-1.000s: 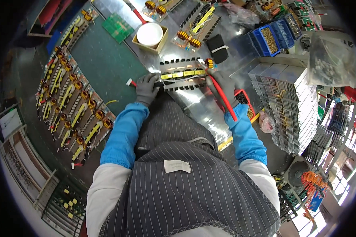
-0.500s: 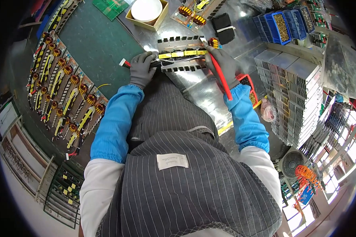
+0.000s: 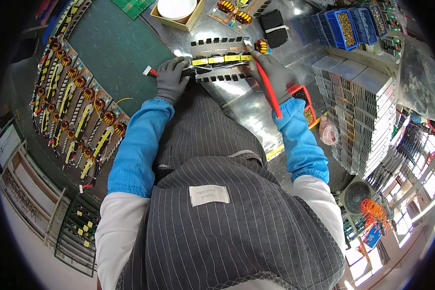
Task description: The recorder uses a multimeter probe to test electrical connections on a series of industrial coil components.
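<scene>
In front of me lies a circuit board assembly with a row of yellow-labelled blocks between two rows of black parts on metal strips. My gloved left hand is closed at its left end, around a wire bundle whose white connector sticks out to the left. My gloved right hand is closed on a long red-handled tool with a pale tip, which points at the board's right end. What kind of tool it is, I cannot make out. A copper-wound coil sits beside the tip.
Several similar boards with coils lie at the left on the dark green mat. A box with a white round container stands at the back. Blue bins of small parts, a red bin and stacked metal parts are at the right.
The board, both hands and the red-handled tool appear slightly higher in the picture, as the view has shifted a little. Both hands keep their hold.
</scene>
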The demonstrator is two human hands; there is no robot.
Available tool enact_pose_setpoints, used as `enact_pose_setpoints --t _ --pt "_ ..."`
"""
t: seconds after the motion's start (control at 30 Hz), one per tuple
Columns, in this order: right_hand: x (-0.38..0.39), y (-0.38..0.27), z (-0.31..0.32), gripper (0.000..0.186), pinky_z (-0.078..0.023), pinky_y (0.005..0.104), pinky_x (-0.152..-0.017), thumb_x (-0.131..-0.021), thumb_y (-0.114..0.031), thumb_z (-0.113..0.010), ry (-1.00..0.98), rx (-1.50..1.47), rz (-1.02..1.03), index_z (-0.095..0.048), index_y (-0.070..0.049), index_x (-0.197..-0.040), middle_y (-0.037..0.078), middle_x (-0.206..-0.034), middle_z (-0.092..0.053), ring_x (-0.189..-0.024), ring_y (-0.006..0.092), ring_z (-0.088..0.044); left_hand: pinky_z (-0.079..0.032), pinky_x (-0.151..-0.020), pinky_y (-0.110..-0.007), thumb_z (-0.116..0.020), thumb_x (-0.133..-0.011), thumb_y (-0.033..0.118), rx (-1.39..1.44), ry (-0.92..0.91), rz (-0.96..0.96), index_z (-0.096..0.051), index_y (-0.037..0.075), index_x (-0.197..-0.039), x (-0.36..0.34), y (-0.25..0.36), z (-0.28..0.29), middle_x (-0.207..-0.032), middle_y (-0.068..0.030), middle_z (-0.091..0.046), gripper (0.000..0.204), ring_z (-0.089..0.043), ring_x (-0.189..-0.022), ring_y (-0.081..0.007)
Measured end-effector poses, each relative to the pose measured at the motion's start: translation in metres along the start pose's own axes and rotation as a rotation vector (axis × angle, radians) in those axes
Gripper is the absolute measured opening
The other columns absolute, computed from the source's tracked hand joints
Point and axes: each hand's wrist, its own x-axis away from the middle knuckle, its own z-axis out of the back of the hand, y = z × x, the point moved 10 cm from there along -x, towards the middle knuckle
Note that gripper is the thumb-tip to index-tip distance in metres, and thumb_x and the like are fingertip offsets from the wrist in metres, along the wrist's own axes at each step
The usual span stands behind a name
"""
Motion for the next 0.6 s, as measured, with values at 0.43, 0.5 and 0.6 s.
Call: enact_pose_setpoints --t 0.43,0.5,0.6 --pt "0.003 -0.009 0.015 0.031 -0.057 0.0383 -0.069 -0.092 -0.018 -0.073 0.173 -0.012 0.065 -0.071 -0.013 -0.123 0.012 -0.091 -0.069 -0.077 0.0301 -0.071 -0.042 -0.105 -0.049 -0.077 -0.074 0.016 0.016 0.01 0.004 -0.063 0.018 -0.126 0.001 0.001 0.002 -0.132 -0.0059 -0.061 0.054 -0.056 -0.12 -0.0345" --pt "0.001 -0.015 0.014 0.031 -0.056 0.0379 -0.068 -0.091 -0.019 -0.073 0.119 -0.027 0.091 -0.071 -0.013 -0.122 0.011 -0.091 -0.069 -0.077 0.0299 -0.071 -0.042 -0.105 -0.05 -0.077 -0.073 0.016 0.018 0.007 0.006 -0.063 0.018 -0.126 0.001 0.001 0.002 -0.132 -0.0059 -0.061 0.054 -0.056 -0.12 -0.0345" --pt "-0.003 -0.019 0.008 0.03 -0.056 0.0381 -0.067 -0.091 -0.02 -0.072 0.053 -0.028 0.098 -0.072 -0.014 -0.12 0.011 -0.092 -0.07 -0.077 0.0294 -0.071 -0.042 -0.106 -0.05 -0.076 -0.073 0.017 0.012 0.01 0.005 -0.063 0.018 -0.126 0.002 -0.001 0.001 -0.132 -0.0058 -0.061 0.055 -0.056 -0.121 -0.0344"
